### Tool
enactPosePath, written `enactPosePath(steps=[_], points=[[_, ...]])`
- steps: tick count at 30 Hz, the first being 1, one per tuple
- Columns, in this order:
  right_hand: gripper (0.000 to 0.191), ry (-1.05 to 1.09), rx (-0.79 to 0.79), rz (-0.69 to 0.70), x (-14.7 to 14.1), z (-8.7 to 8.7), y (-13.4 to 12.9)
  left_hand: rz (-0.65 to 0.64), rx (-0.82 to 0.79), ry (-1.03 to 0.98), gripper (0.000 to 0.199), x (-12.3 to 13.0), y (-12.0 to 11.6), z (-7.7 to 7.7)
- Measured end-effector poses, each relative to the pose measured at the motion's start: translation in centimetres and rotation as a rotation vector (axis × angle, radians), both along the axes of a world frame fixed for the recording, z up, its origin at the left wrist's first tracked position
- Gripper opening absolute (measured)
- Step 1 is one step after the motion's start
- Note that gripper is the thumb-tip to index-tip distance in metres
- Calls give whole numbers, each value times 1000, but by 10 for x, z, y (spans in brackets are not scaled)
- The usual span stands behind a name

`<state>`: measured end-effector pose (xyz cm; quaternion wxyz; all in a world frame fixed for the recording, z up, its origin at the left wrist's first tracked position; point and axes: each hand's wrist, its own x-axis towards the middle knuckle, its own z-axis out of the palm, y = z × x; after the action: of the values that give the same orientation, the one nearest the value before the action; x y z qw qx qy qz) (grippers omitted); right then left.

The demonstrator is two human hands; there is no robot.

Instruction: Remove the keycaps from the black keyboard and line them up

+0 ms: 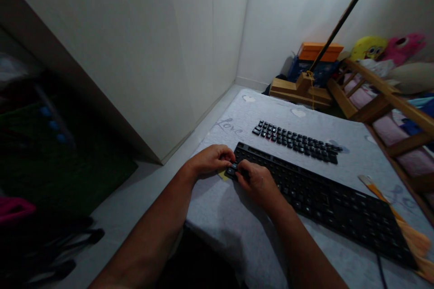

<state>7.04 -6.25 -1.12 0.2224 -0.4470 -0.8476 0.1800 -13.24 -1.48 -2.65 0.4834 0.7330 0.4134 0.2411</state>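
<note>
A long black keyboard (325,201) lies slantwise on a cloth-covered surface, with much of its key area bare of caps. My left hand (216,159) is at the keyboard's left end, its fingers curled and closed at the edge. Close beside it, my right hand (258,181) rests over the left keys, thumb and fingers pinched together. A few keycaps (232,170) show between the hands; whatever my fingertips hold is too small to make out. Behind the keyboard, loose black keycaps (294,141) lie in rows. Something yellow (222,175) peeks out under the left corner.
To the right lie an orange cloth (415,239) and a flat-ended tool (369,183). A cable (381,271) leaves the keyboard's near side. A pale cabinet (152,54) stands left. Beyond are a wooden stand (298,88) with a slanting pole and a wooden rail (389,95).
</note>
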Motion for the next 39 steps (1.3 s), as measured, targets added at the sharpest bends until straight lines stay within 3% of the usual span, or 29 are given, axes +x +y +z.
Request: enactPosePath(steps=[7,15,25,34,39], points=[[4,39,146,-2,3,-7,2,-22,0,-14,17,0,1,-1],[3,137,39,-95,5,-12,7,-28,-18,-24,17,0,1,-2],[6,170,-184,-152,2,1,15,-16,-65,-60,15,1,0,1],[7,101,-188,-124,2,4,21,-22,-68,-50,17,0,2,-4],[9,86,-94,-61,3,3,21,-31,-50,-50,19,0,3,-2]])
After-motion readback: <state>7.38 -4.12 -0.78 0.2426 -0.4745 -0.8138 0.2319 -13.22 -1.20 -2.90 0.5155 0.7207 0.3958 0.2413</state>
